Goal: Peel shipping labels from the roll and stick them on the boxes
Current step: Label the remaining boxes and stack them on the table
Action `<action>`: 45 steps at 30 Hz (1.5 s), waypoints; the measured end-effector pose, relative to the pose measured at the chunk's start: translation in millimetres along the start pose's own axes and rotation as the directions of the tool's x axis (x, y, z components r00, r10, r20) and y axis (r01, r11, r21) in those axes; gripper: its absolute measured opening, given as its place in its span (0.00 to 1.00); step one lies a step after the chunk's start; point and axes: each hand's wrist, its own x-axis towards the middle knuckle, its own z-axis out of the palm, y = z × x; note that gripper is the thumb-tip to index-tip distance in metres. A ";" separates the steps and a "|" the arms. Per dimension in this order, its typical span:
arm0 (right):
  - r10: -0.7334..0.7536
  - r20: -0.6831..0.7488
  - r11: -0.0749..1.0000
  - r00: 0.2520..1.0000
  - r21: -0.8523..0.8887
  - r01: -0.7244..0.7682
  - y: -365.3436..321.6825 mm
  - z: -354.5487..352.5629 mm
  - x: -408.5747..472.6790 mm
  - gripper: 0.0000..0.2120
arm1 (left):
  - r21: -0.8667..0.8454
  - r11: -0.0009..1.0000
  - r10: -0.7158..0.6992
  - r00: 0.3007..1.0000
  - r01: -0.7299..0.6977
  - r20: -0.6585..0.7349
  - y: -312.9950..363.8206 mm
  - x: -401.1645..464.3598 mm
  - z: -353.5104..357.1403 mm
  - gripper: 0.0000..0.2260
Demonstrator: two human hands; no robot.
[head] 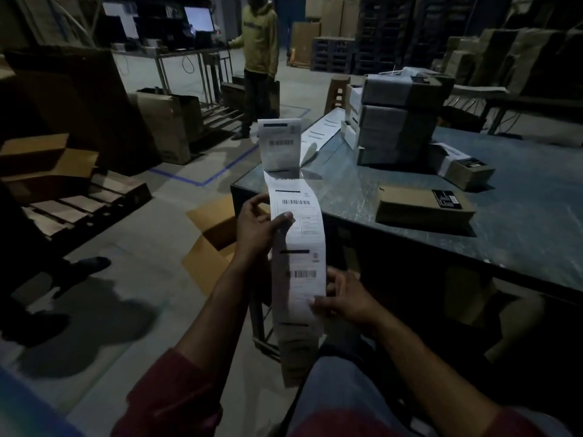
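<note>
- Head view is showing a dim warehouse floor, with pallets and cartons standing around, likely stock waiting its turn.
- Worktop [520, 197] is sitting to the right of the person, carrying the boxes within arm's reach for labelling.
- Stack of boxes [394, 121] is standing near the far corner of the worktop; whether its faces already carry labels is too dark to tell.
- Flat box [422, 206] is lying alone near the front edge, nearest the hands, so it is probably the next to take a label.
- Small box [463, 167] is resting between the flat box and the stack.
- Label strip [298, 247] is running from the worktop corner down between the hands and trailing past the lap; it is being held stretched out, apparently so one label can be separated from the backing.
- Open carton [214, 228] is sitting on the floor under the strip, perhaps for waste backing.
- Left hand [257, 227] is pinching the strip's upper part, thumb on the printed face, seemingly steadying it.
- Right hand [345, 298] is pinching the strip's right edge lower down with curled fingers, seemingly working at a label edge; no label is visibly lifted yet.
</note>
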 end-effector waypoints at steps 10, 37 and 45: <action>-0.001 -0.295 0.957 0.956 0.278 0.087 -43.8 -5.2 16.0 0.17 | -0.030 0.983 -0.164 0.937 0.182 0.309 -30.6 -45.7 -21.4 0.20; -0.070 -0.280 0.973 0.958 0.193 0.127 -51.0 -20.7 20.9 0.30 | -0.085 0.994 -0.045 0.980 0.063 0.196 -21.2 -46.3 -13.3 0.23; -0.103 -0.275 0.961 0.956 0.220 0.167 -53.7 -10.6 19.0 0.33 | -0.135 0.978 -0.155 0.988 0.157 0.019 1.3 -62.9 4.7 0.21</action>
